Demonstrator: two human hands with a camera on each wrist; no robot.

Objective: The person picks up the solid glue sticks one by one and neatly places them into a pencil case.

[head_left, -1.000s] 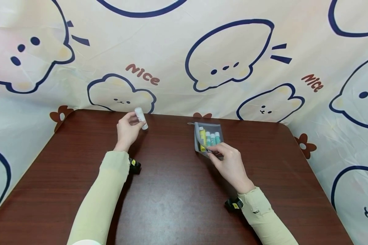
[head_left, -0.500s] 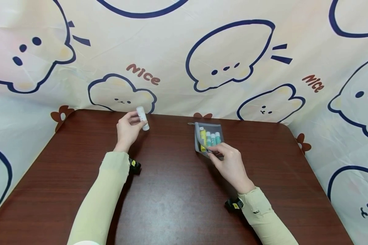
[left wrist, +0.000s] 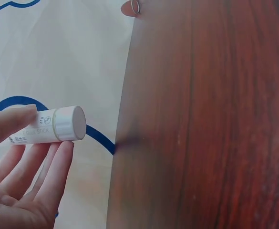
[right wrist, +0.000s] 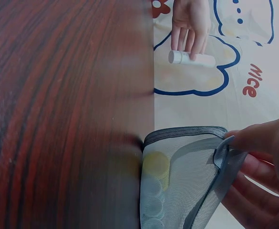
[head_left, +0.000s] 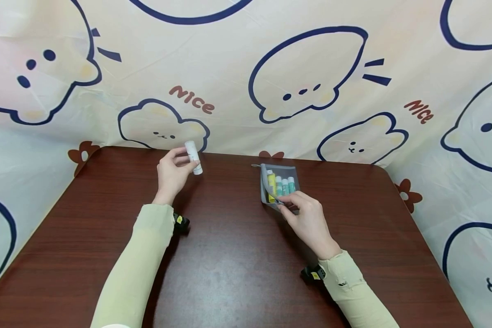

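Note:
Between thumb and fingers, my left hand (head_left: pixel 173 175) holds a white glue stick (head_left: pixel 193 157) slightly tilted above the far left of the table. Printed "GLUE STICK" lettering shows on that glue stick (left wrist: pixel 39 129) in the left wrist view. A grey mesh zipper pouch (head_left: pixel 264 184) lies right of the middle, its mouth unzipped. My right hand (head_left: pixel 307 221) pinches the near edge of its opening and lifts it. Inside lie a yellow tube (head_left: pixel 271 184) and several teal sticks with white caps (head_left: pixel 285 186). Through the mesh in the right wrist view, their ends look blurred.
The dark brown wooden table (head_left: pixel 221 255) meets a patterned cloth backdrop (head_left: pixel 229 77) at its far edge and sides. A small ring or loop (head_left: pixel 255 165) sticks out from the pouch's far left corner.
My left hand has shifted slightly to the right with the glue stick, which stands a little higher. The right hand and the pouch have stayed in place.

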